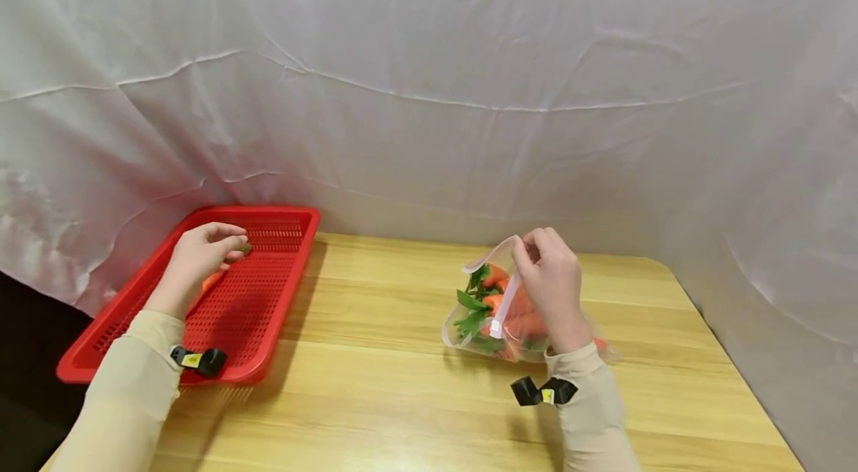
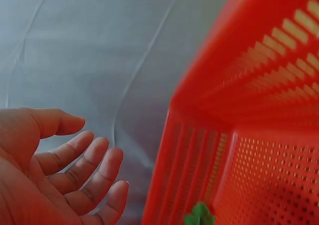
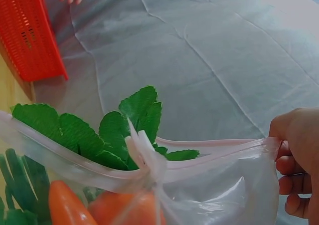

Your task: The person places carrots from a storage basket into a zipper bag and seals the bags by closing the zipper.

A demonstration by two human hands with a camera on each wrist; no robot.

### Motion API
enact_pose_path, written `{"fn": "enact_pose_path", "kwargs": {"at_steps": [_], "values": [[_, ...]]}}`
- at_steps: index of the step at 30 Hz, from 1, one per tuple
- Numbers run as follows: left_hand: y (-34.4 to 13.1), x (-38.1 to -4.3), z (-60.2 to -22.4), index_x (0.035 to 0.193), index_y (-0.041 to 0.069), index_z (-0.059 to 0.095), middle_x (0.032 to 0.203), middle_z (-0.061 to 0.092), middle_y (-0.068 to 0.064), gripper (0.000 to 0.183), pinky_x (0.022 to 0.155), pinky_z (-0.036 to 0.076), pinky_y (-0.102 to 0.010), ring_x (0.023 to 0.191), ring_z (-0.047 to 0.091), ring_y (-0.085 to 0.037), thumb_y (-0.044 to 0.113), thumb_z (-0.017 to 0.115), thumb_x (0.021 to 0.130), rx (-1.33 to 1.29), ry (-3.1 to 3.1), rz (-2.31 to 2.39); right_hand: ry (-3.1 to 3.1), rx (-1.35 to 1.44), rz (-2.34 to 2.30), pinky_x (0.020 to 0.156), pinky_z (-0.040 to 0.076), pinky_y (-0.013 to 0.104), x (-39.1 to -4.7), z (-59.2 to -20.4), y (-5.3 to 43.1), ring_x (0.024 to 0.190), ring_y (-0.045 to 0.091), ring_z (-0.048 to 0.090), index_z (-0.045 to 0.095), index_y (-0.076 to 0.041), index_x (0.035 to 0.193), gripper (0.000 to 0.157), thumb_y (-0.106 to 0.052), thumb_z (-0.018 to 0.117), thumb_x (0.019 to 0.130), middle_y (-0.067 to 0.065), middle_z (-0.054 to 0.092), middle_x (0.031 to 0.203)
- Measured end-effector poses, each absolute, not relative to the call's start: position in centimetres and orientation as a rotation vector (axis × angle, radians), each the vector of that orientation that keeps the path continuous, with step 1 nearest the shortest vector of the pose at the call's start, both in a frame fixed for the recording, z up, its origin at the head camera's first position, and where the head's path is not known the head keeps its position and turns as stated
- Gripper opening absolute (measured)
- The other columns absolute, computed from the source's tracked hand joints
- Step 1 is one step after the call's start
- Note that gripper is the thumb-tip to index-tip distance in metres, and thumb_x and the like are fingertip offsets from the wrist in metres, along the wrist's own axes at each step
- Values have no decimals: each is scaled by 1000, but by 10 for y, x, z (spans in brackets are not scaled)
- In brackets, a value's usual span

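Observation:
With thumb and fingers, my right hand [image 1: 551,282] pinches the upper edge of a clear zip bag [image 3: 224,195], whose mouth gapes toward the left. Inside the bag lie several orange carrots [image 1: 526,324] with green leaves [image 3: 75,135] poking out at the opening. A white slider [image 1: 496,327] sits on the bag's edge. Over the red basket [image 1: 295,293] hovers my left hand [image 1: 201,263], its fingers loosely bent and holding nothing, as the left wrist view shows. Below it in the basket is an orange carrot [image 1: 211,281], mostly hidden by the hand; its green top [image 2: 200,214] shows in the left wrist view.
Both bag and basket stand on a wooden table [image 1: 375,368], the basket at the left side and the bag right of the middle. A pale cloth [image 1: 429,48] hangs behind the table and down its right side.

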State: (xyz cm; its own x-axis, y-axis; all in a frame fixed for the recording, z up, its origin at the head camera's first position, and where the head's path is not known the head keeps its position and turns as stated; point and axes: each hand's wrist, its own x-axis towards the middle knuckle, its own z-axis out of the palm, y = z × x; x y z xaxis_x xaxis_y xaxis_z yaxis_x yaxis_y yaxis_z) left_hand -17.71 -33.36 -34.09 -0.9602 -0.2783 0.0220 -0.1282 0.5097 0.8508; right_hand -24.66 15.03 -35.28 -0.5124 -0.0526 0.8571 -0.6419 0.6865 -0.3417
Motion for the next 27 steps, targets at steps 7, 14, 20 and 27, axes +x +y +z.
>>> {"fn": "enact_pose_path", "kwargs": {"at_steps": [7,14,20,27], "values": [[-373,-179,-352,108,24,56,81,60,29,14,67,55,-18,76,62,7,34,50,100,430,-2481,-1726,-1999,506,876,54,35,29,-251,-341,140,57,18,43,55,-2,67,22,-6,65,86,11,49,63],[-399,-185,-362,109,26,55,80,57,31,16,69,53,-18,76,57,8,37,47,101,561,-2470,-1796,-2000,441,995,56,32,20,-257,-330,133,59,18,44,56,0,67,22,-6,64,87,12,52,64],[-405,-190,-373,138,-9,40,100,58,10,57,76,51,-23,90,52,-10,34,43,101,672,-2663,-1552,-1970,387,1040,57,29,13,-261,-334,132,59,18,44,58,1,67,20,-5,64,85,13,53,64],[-411,-191,-387,136,-13,40,136,40,-33,57,79,45,-30,108,46,-36,30,43,99,710,-2801,-1320,-1987,395,1021,57,28,12,-263,-340,132,58,16,43,58,0,66,20,-4,64,85,12,54,63]]}}
